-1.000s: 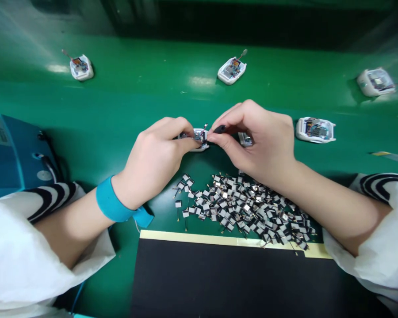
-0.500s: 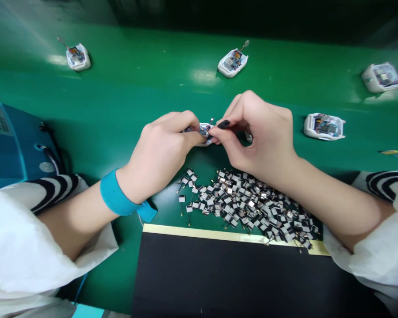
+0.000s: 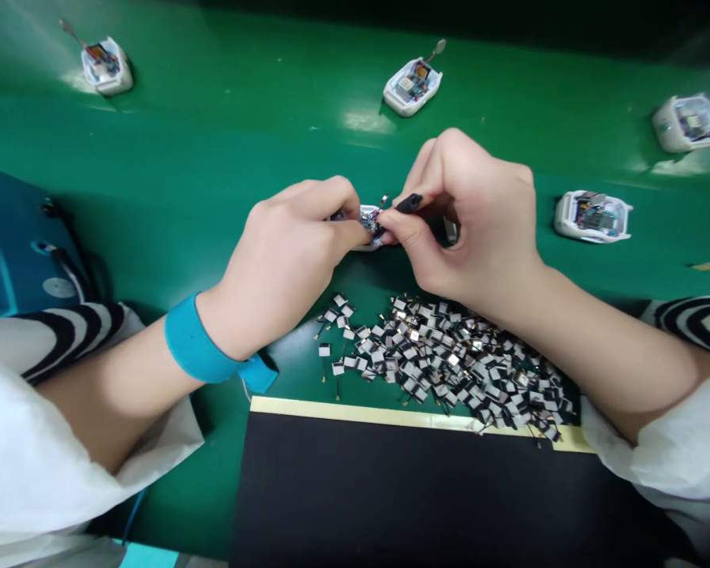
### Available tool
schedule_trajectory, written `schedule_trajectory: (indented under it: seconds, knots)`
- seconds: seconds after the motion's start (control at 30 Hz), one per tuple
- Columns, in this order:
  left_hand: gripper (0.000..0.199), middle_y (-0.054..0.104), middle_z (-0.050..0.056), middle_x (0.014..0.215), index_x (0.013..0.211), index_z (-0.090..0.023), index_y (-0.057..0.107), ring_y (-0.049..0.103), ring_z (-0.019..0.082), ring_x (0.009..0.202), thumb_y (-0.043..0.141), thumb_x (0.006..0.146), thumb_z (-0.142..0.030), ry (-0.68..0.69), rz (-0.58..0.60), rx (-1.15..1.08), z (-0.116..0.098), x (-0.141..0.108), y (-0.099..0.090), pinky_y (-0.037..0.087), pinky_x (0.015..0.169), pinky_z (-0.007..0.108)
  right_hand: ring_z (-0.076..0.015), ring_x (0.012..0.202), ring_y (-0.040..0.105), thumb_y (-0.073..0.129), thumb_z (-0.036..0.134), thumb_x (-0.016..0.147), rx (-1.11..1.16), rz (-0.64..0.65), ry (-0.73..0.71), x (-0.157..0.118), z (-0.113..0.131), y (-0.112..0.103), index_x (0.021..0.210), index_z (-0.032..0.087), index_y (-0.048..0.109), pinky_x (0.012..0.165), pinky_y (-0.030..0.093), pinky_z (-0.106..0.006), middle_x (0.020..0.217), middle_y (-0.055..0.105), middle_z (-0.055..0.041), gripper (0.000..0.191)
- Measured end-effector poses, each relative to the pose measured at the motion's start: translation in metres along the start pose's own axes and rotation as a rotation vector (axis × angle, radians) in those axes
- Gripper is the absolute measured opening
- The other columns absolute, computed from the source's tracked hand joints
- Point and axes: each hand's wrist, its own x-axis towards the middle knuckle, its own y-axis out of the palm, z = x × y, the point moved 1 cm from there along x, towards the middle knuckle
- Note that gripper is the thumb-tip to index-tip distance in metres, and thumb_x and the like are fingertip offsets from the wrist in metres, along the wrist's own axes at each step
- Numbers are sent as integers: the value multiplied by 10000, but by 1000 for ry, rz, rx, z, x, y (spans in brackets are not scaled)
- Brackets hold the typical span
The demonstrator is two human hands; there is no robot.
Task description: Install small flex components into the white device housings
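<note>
Near the middle of the green table, a white watch case [image 3: 369, 214] with an exposed circuit board lies between my two hands. My left hand [image 3: 299, 237] is closed on its left side, thumb and fingers covering much of it. Pinched at the case's right edge, the fingers of my right hand [image 3: 467, 221] hold a slim black tool [image 3: 409, 203]; only its dark end shows, so I cannot tell its kind. A small metal part on a wire [image 3: 384, 200] sticks up from the case. Behind my right thumb, a bit of something white [image 3: 450, 230] shows.
Similar open white cases stand at the back left [image 3: 106, 67], back middle [image 3: 412, 87], far right [image 3: 688, 123] and right [image 3: 593, 216]. Many small antenna-like pieces with leads [image 3: 438, 355] lie heaped before a black mat [image 3: 402, 489]. A blue box [image 3: 24, 244] stands left.
The view has shifted slightly, so the back cases and blue box appear displaced. Both hands stay at the same case, with my right fingers still pinching the black tool.
</note>
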Motion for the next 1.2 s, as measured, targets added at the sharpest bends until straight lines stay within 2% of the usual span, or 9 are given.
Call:
schedule_trajectory:
  seconds: [0.2, 0.33, 0.53, 0.63, 0.77, 0.83, 0.9, 1.07, 1.2]
  knots:
    - [296, 547, 3, 863, 840, -211, 620, 514, 145, 837, 327, 878, -200, 1, 14, -31, 3, 0, 1, 419, 704, 251, -101, 632, 502, 446, 312, 830, 46, -31, 18, -1, -2, 5, 679, 196, 307, 579, 448, -230, 670, 452, 15, 236]
    - [236, 563, 27, 888, 868, -183, 608, 503, 161, 840, 373, 860, -171, 38, 3, -36, 4, -3, 2, 426, 725, 266, -81, 582, 499, 479, 296, 809, 291, -118, 85, 0, 0, 3, 695, 188, 331, 526, 449, -203, 665, 446, 23, 216]
    - [161, 576, 39, 870, 885, -136, 554, 508, 150, 829, 398, 853, -163, -61, -109, -91, 12, -8, -19, 421, 776, 264, -91, 603, 552, 458, 267, 831, 443, -291, 131, 6, 7, -46, 779, 198, 337, 568, 459, -226, 690, 486, 32, 148]
    - [163, 562, 46, 893, 911, -140, 532, 504, 165, 834, 383, 853, -174, -214, -98, -4, 17, -27, -38, 417, 780, 288, -111, 598, 550, 407, 260, 853, 312, -210, 139, 8, 3, -75, 816, 205, 345, 563, 448, -242, 668, 499, 26, 90]
    - [196, 540, 76, 827, 823, -128, 550, 492, 209, 810, 354, 833, -138, -401, 179, 120, 19, -60, -47, 420, 760, 343, -143, 659, 538, 388, 150, 822, -112, 118, 83, 41, 9, -81, 827, 177, 418, 598, 422, -256, 720, 549, -23, 41]
    - [201, 534, 83, 785, 775, -120, 553, 498, 214, 788, 359, 826, -137, -434, 225, 132, 18, -70, -47, 428, 744, 346, -157, 778, 530, 374, 48, 767, -254, 312, -69, 76, 22, -61, 823, 153, 483, 692, 419, -262, 831, 578, -54, 161]
    - [201, 534, 80, 764, 748, -121, 552, 505, 213, 782, 370, 827, -150, -454, 239, 132, 19, -74, -47, 433, 743, 344, -172, 880, 499, 371, -23, 695, -384, 468, -240, 119, 40, -24, 869, 146, 543, 778, 396, -267, 902, 592, -53, 297]
    - [155, 547, 50, 785, 770, -145, 556, 525, 184, 773, 410, 793, -96, -470, 273, 96, 27, -76, -48, 446, 723, 293, -194, 1028, 426, 401, 41, 779, -473, 500, -417, 211, 74, 88, 1123, 181, 487, 842, 373, -309, 1205, 460, -63, 381]
    - [169, 543, 28, 785, 790, -169, 557, 528, 166, 761, 421, 776, -70, -470, 277, 77, 35, -79, -50, 451, 691, 268, -187, 1049, 439, 441, 269, 860, -574, 558, -517, 245, 82, 142, 1069, 157, 504, 876, 382, -393, 1166, 455, -68, 245]
